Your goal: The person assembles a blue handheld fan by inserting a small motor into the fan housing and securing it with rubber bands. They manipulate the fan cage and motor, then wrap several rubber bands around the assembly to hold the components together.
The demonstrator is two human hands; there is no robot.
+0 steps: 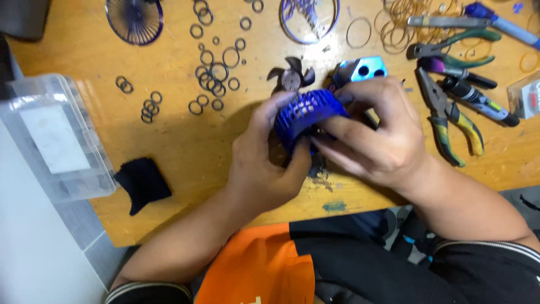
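— Head view: your fingers come first. Your left hand (260,163) curls round the near side of the blue grille (308,112), thumb up on its ribs. Your right hand (378,130) closes on it from the other side, fingertips tucked under the rim. Both hands are gripping it, held just above the bench (185,146) in front of your chest.

— How will it handle?

— Light, I'd judge: thin moulded plastic, a domed cage of slim ribs with open slots. Stiff enough as a whole, but each rib looks easy to snap. Hold it by the solid rim, as you do now, and keep your pressure off the middle of the dome. The slots give your fingertips purchase, so it shouldn't slip.

— And around it?

— Just behind the grille lies a small dark impeller (291,76), and beside that a pale blue block (363,68) with two holes. Loose rings (212,73) are scattered to your left, rubber bands (405,22) at the far edge. Pliers (450,121) and pens (478,95) lie to your right, close to your wrist. A clear box (53,138) sits at the left edge, with a black cloth (142,181) near it.
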